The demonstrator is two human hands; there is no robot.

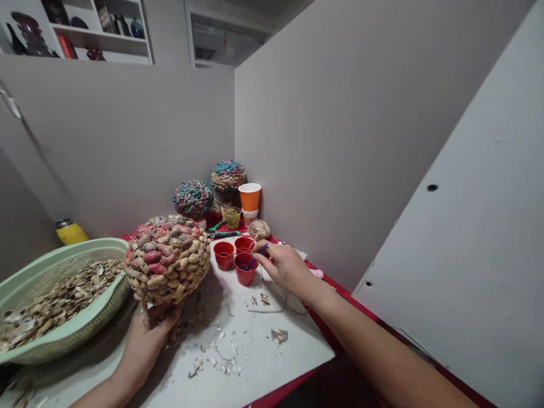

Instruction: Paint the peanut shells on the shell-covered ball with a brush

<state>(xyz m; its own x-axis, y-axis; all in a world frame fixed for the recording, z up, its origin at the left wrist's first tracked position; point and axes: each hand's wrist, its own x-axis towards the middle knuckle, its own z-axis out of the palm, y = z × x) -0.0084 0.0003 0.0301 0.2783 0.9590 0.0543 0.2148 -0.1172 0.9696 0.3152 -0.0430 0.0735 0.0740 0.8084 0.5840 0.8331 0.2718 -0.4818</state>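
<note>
The white-topped counter (304, 343) was edged with red cloth (289, 389). At its left, a pale green plastic basket (85, 326) with pierced sides was heaped with dry, curved shells (72, 294). Just beside the basket, above the counter, a rounded, peanut-covered ball (170, 258) was held up by the left hand (153, 333), its fingers wrapped around the stem, though partly hidden beneath the ball. The bumpy crown was mottled with glossy red; the lower rows were bare tan. Behind, two balls (192, 198) were covered in blue and pink. Right of the held ball, three smooth, tapered red cups (223, 258) were grouped. A slim blue brush (260, 250) was pinched between the fingers of the right hand (283, 263), its lower end dipped into the front cup (245, 276). The step in hand was judged to be wetting the brush with colour; a light pinch and a steadily held ball seemed called for next. Thin, brittle-looking flakes (227, 365) were scattered in front.
</note>
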